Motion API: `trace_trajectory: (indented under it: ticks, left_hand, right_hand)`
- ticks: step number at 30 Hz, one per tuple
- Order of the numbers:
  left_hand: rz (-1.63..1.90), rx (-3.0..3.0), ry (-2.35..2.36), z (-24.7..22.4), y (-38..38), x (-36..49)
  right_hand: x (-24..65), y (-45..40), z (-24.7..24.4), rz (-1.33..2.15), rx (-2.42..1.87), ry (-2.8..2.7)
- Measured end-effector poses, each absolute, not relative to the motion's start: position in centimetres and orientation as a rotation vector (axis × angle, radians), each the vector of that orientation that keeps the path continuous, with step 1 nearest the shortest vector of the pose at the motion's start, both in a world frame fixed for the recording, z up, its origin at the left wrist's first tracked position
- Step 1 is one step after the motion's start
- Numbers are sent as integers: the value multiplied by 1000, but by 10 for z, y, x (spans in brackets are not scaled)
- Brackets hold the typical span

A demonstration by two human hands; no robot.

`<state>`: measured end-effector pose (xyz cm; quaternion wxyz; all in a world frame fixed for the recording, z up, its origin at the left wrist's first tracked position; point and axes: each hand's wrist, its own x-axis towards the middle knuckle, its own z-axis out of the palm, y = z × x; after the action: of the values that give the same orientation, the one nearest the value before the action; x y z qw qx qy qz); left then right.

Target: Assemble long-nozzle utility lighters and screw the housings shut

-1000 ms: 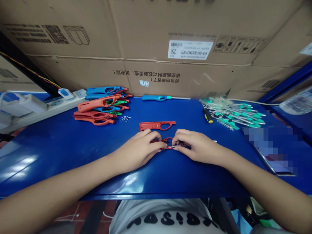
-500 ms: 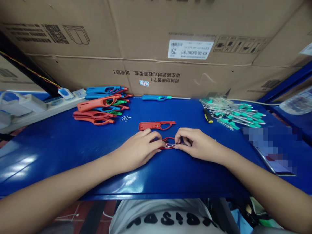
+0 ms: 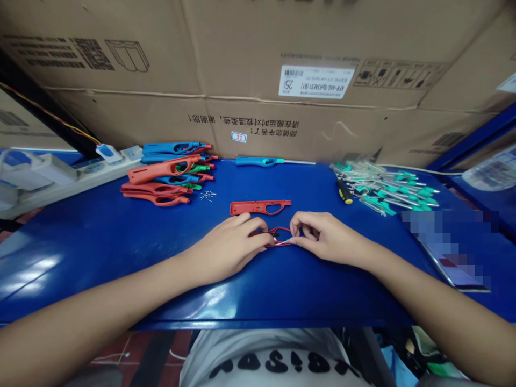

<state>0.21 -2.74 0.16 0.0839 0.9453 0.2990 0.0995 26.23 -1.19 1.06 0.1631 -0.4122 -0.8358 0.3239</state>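
Near the table's front, my left hand (image 3: 236,244) is closed on the left part of a red lighter half-shell (image 3: 282,229). Its trigger loop shows between the hands. A thin white wire (image 3: 283,242) runs along the loop's lower side. My right hand (image 3: 328,236) pinches at the loop's right end, thumb and forefinger at the wire; its fingers hide the shell's tip. A second red half-shell (image 3: 246,207) lies just beyond, inner side up.
Blue, orange and red lighter casings (image 3: 161,172) are piled at left, beside small loose screws (image 3: 208,196). A blue lighter (image 3: 255,162) lies by the cardboard box (image 3: 242,64). At right are a screwdriver (image 3: 344,192), green-and-metal lighter inserts (image 3: 403,188) and a phone (image 3: 447,252). A power strip (image 3: 97,174) stands left.
My right fingertips have shifted very slightly to the right. The wire, seen crossing the loop before, now lies closer to its lower side. My left hand stays in place.
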Motion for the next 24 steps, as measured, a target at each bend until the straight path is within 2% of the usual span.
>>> trace_trajectory:
  ticks: [24]
  left_hand:
    - [275,2817,902,4,-28,1]
  right_hand:
    - [263,-11,11,788,-1049,-2512]
